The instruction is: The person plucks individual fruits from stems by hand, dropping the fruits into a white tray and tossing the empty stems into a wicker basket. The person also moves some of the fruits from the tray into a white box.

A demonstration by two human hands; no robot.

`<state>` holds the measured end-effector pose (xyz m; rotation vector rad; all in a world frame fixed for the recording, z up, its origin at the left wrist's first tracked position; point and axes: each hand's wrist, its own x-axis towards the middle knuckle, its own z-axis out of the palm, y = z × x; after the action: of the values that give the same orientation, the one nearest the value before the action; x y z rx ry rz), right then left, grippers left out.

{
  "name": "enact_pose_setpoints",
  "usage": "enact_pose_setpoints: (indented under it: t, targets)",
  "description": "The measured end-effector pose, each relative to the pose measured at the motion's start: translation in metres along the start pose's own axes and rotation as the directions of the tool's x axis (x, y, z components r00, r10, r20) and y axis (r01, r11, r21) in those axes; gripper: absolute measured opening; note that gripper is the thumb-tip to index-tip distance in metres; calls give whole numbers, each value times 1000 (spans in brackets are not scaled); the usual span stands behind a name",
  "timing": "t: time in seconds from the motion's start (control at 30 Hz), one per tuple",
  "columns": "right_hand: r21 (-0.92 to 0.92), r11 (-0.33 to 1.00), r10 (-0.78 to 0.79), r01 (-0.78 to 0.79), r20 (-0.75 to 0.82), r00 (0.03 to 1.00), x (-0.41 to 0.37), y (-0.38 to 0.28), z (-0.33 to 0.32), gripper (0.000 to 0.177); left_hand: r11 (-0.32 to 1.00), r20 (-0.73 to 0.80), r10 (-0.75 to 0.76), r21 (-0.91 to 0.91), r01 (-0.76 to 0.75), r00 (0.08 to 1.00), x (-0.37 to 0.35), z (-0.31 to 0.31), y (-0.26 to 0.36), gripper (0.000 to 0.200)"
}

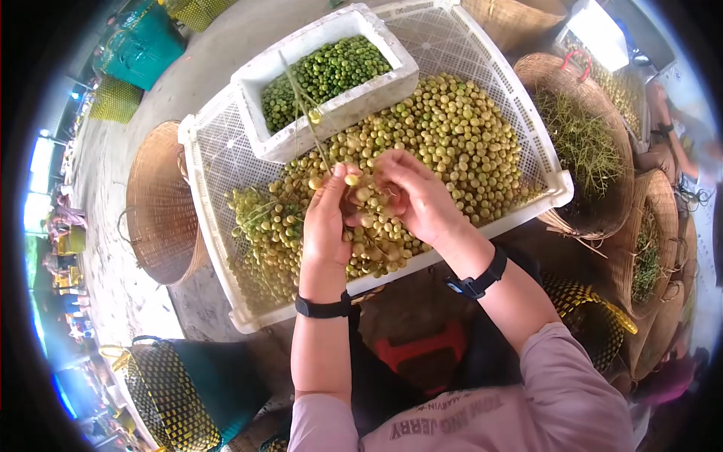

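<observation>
My left hand pinches a thin green stem that rises over the white foam box. Round yellow-green fruits hang between my two hands. My right hand is beside them on the right, its fingers curled in at the fruits; what its fingertips grip is too small to make out. Beneath both hands, a white mesh tray holds a large heap of yellow-green fruits. The foam box rests on the tray's far left part, with small dark green fruits inside.
Left of the tray stands a woven basket. At right, another basket holds green stalks, with more baskets below. A yellow-black basket is lower left. Another person's arm shows at far right.
</observation>
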<state>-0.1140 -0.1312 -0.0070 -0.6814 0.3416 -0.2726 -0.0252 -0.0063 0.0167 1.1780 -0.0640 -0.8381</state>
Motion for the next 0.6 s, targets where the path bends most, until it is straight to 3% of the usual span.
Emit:
enact_pose_setpoints:
  t: [0.07,0.2,0.27,0.4,0.5,0.6]
  targets:
    - [136,987,-73,81,-65,995,5,-2,-7,8,997,-17,40,-71,-41,999,4,-6,-3,24]
    - [44,996,-79,79,7,997,-1,-12,-5,23,996,-145,59,69,-49,988,-2,-2,10,26]
    - [-79,992,101,-94,87,991,-2,-8,-7,34,996,-129,47,83,-36,991,-1,-2,9,26]
    - [-264,959,122,-103,57,991,-10,-9,4,32,992,-54,3,130,4,999,-6,4,11,27]
    - [-240,969,90,-55,136,987,-6,-4,-1,27,994,-82,15,113,-6,997,-5,3,9,27]
    - [9,997,78,-79,74,994,-4,-3,-4,21,998,-95,34,50,-30,995,-1,-1,8,27]
